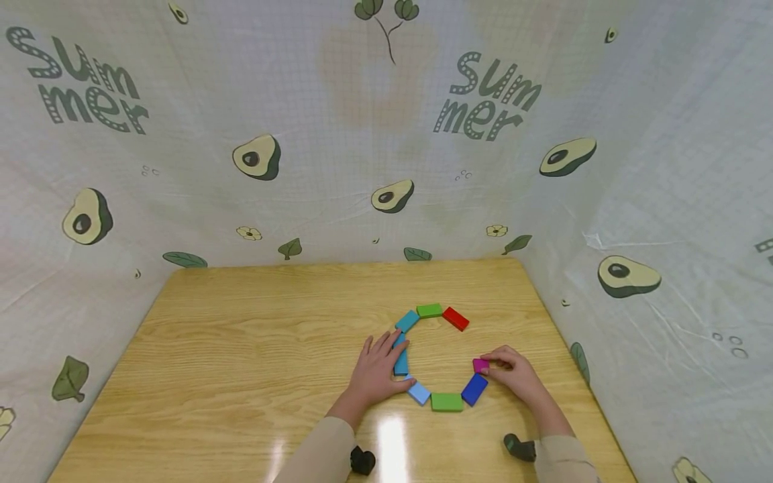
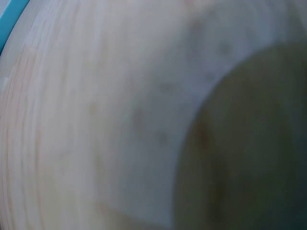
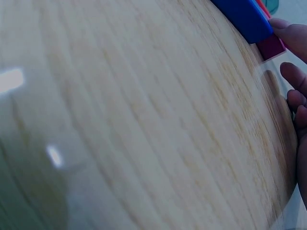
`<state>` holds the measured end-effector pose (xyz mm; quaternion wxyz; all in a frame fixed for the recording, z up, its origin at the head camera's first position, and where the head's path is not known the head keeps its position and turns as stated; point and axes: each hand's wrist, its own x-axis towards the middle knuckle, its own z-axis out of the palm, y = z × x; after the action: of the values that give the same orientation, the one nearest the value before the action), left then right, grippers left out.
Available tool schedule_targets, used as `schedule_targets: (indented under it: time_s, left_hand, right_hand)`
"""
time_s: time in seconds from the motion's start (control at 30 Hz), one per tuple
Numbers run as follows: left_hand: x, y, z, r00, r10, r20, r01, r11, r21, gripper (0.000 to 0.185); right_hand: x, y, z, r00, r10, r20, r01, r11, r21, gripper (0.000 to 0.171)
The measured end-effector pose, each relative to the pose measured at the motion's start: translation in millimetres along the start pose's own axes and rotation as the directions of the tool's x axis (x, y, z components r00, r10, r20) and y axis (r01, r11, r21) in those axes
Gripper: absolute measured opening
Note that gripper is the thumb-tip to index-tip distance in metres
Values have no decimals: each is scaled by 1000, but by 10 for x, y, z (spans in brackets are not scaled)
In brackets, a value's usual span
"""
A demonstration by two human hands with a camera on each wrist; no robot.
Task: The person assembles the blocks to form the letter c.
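Note:
Coloured blocks lie in an open ring on the wooden table. At its right side my right hand (image 1: 516, 377) pinches a magenta block (image 1: 480, 365) between thumb and fingers, against the end of a dark blue block (image 1: 474, 390). On the left side my left hand (image 1: 376, 374) lies with fingers spread. Its fingertips touch a blue block (image 1: 400, 362), and its thumb rests at a light blue block (image 1: 419, 394). In the right wrist view the dark blue block (image 3: 247, 19) partly hides the magenta block (image 3: 271, 48).
A green block (image 1: 447, 402) closes the ring's near side. Along the far side lie a teal-blue block (image 1: 407, 320), another green block (image 1: 429, 310) and a red block (image 1: 455, 318). Printed cloth (image 1: 326, 134) hangs around the wooden table (image 1: 241, 349).

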<state>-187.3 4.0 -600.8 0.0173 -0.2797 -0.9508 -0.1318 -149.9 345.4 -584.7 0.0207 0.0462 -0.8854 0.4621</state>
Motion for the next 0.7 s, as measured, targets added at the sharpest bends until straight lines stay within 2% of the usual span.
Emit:
schedule_targets:
  time_s: [0.47,0.7]
  left_hand:
    - [-2,-3,-3,1000,6,-6,-6,1000,0,86]
    - [-8,-2,-14,999,8,-31,-9,998,-59,89]
  right_hand:
    - [-1,-25,-2,999,36,14,-36,999,21,25]
    - [-14,-72,-28,1000,25,4,-25,1000,16,27]
